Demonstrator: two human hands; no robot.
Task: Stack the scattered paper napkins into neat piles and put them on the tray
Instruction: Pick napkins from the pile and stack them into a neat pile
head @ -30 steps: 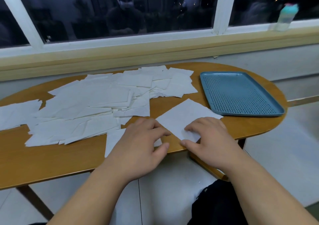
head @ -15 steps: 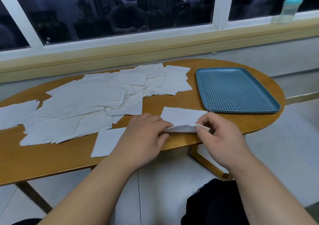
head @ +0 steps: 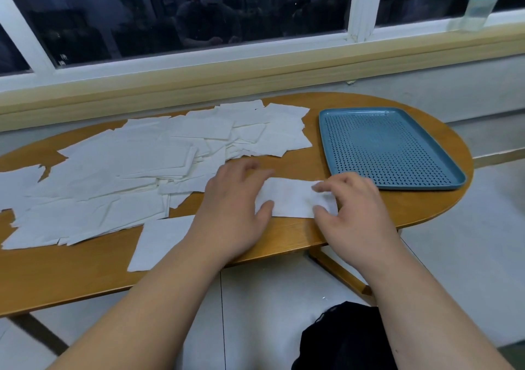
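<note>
A folded white napkin lies flat near the table's front edge. My left hand rests on its left end with fingers spread. My right hand presses its right end, fingers and thumb on the paper. Several loose white napkins lie scattered across the left and middle of the wooden table. One single napkin sits by my left forearm. The blue perforated tray stands at the right with nothing on it.
A window sill runs behind the table, with a plastic bottle on it at the far right. The table's right end is rounded just beyond the tray. A dark bag lies on the floor below.
The napkin lay open a second ago; my right hand lifted its near edge and folded it over. Now it lies as a flat folded strip under both hands.
</note>
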